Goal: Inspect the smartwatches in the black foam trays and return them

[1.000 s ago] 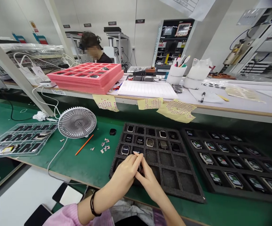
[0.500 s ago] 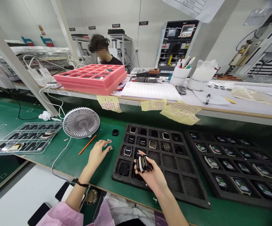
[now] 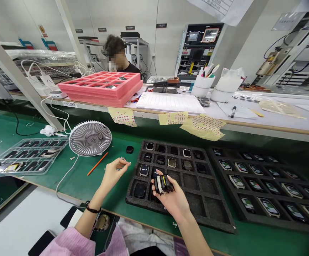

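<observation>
My right hand (image 3: 176,201) is wrapped round a row of smartwatch cases (image 3: 163,183), black, pale and one with a yellow strip, standing edge to edge. It hovers above the front left part of a black foam tray (image 3: 228,218). Several square watches, such as one with a silver rim (image 3: 144,170), sit in that tray's compartments. Left of the tray, my left hand (image 3: 114,173) has thumb and forefinger pinched on a small pale piece (image 3: 129,163), too small to name. Beyond that hand, a black watch case (image 3: 129,149) lies on the green mat.
A second foam tray (image 3: 240,202) of watches lies at right. To the left are an orange stick (image 3: 97,164), a white fan (image 3: 90,138) and a clear tray (image 3: 31,153) of parts. Pink foam trays (image 3: 101,94) stand on the shelf, with a person (image 3: 130,69) behind.
My left thumb and forefinger have closed together and lifted slightly, with a small pale piece between them. My right hand still holds the watch cases over the tray. The view has shifted slightly.
</observation>
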Action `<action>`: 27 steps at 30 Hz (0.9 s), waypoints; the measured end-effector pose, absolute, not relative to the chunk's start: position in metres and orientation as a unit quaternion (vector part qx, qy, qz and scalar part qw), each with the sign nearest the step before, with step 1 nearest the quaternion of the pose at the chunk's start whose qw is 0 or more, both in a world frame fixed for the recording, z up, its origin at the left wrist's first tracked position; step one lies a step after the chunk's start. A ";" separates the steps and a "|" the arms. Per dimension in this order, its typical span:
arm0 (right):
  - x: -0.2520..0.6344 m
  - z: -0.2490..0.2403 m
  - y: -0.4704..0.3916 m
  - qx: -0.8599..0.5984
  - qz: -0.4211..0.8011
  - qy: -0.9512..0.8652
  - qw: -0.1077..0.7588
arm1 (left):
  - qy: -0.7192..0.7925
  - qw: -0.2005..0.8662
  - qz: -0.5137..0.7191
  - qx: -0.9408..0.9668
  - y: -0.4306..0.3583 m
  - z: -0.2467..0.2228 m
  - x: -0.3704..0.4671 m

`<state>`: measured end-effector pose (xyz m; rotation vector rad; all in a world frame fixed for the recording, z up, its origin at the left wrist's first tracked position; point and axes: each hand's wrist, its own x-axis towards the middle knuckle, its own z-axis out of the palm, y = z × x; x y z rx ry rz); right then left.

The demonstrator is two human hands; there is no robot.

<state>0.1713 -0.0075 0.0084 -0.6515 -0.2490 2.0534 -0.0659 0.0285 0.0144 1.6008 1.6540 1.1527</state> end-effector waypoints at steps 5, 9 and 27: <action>0.169 0.010 -0.008 -0.261 0.842 -0.097 0.463 | 0.529 0.293 0.445 0.661 0.018 0.034 -0.037; 0.170 0.012 -0.008 -0.263 0.839 -0.098 0.466 | 0.482 0.284 0.442 0.701 0.011 0.044 -0.021; 0.173 0.019 -0.012 -0.243 0.848 -0.105 0.459 | 0.391 0.371 0.363 0.760 -0.003 0.049 -0.016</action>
